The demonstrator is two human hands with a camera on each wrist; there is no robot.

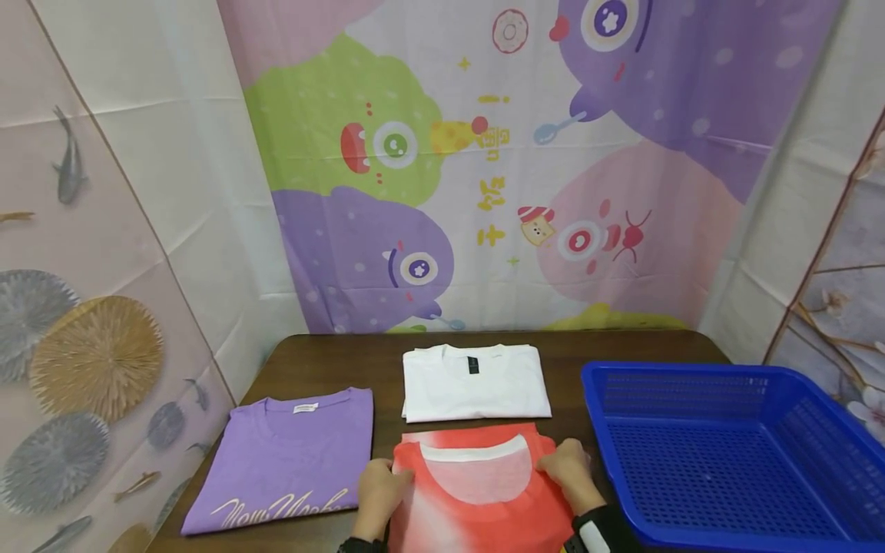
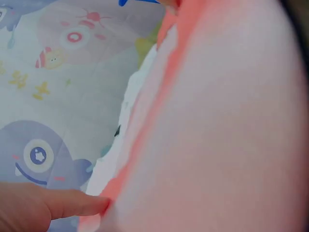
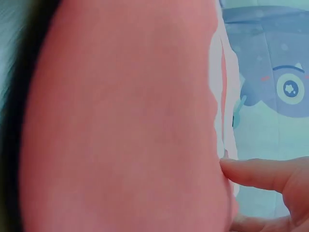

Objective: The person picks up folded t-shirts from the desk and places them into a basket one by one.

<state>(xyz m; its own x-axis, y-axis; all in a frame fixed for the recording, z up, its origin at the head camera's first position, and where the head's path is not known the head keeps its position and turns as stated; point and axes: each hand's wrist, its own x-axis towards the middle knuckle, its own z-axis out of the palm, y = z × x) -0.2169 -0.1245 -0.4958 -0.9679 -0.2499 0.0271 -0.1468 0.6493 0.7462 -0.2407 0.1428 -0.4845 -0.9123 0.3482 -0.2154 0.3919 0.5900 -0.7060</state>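
I hold one red-and-white shirt (image 1: 484, 516) between my left hand (image 1: 382, 491) and right hand (image 1: 571, 470), each pinched closed on an edge; purple shirt (image 1: 297, 453), one, left of them; white shirt (image 1: 477, 393), one, beyond; blue basket (image 1: 705, 476), one, right.

1. The red shirt (image 1: 484, 518) runs off the bottom of the head view, so its hem escapes me; both wrist views blur its broad face.
2. Fabric hides some fingertips of the right grip (image 1: 572, 472); the left grip (image 1: 380, 491) is cut by the left edge in its wrist view.
3. I can't read the neck label (image 1: 306, 408) on the purple shirt (image 1: 304, 449), and its script (image 1: 283, 507) breaks off at the fold.
4. The black tag (image 1: 473, 365) on the white shirt (image 1: 477, 395) is too small to read.
5. The blue basket's (image 1: 691, 370) near right corner falls outside the head view.
6. The counter's (image 1: 332, 361) front edge is out of sight.
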